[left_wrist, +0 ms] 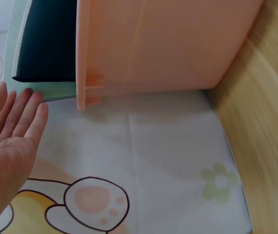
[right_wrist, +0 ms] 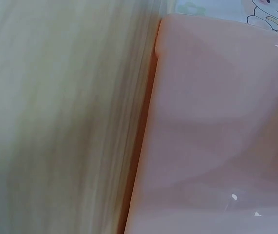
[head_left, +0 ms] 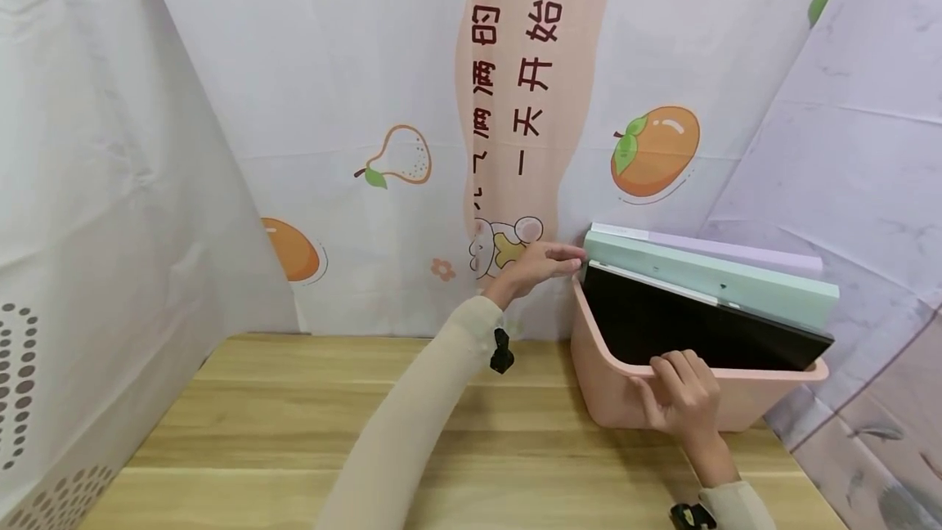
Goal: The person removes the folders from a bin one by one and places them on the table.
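A pink plastic bin [head_left: 599, 383] stands at the right of the table with file folders upright and leaning in it: a black one [head_left: 662, 321] in front, a mint green one [head_left: 780, 289] behind it, a lilac one [head_left: 765, 256] at the back. My right hand [head_left: 688, 399] grips the bin's front rim, fingers over the edge and thumb on the outside. At the bin's left end, my left hand [head_left: 533, 268] has its fingers extended, fingertips right at the mint folder's end. The left wrist view shows that hand [left_wrist: 12, 141] palm visible. Only the bin's wall [right_wrist: 212, 126] fills the right wrist view.
The wooden table [head_left: 294, 415] extends left of the bin. Behind it hangs a white printed curtain [head_left: 353, 268] with fruit and lettering. A white perforated panel [head_left: 29, 399] is at the left edge, and a marbled sheet [head_left: 868, 268] hangs at the right.
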Available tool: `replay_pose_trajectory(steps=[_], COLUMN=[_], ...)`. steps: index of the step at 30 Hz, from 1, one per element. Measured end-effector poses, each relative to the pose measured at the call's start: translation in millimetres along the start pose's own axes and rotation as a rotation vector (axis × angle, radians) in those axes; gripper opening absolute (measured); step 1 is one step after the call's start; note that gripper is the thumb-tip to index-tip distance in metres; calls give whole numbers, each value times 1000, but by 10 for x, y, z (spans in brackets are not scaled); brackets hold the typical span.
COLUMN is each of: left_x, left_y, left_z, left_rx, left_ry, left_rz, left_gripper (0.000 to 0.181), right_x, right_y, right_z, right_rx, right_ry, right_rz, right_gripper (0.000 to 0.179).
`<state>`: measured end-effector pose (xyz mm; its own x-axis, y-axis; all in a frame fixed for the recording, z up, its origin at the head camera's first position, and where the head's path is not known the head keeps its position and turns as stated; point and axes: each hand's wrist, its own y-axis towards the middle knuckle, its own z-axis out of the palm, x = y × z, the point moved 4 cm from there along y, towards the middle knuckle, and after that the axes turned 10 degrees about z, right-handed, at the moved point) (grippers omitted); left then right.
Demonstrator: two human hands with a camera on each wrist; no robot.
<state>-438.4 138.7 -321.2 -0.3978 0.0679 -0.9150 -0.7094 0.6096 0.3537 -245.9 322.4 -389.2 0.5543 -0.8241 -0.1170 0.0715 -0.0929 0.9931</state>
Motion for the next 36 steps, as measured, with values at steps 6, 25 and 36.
replay_pose_trajectory(steps=[6, 25, 36], left_x=[111, 182, 129], left_y=[63, 78, 94], left_z=[35, 163, 230], left_rx=[-20, -35, -13], left_ry=[-161, -73, 8], left_rz=[-32, -38, 9], left_gripper=[34, 35, 30], right_x=[19, -57, -113], right_y=[8, -107, -174], right_z=[-7, 12, 25], right_rx=[-2, 17, 20], right_ry=[-5, -25, -25], right_rz=[2, 19, 26], right_gripper=[58, 60, 60])
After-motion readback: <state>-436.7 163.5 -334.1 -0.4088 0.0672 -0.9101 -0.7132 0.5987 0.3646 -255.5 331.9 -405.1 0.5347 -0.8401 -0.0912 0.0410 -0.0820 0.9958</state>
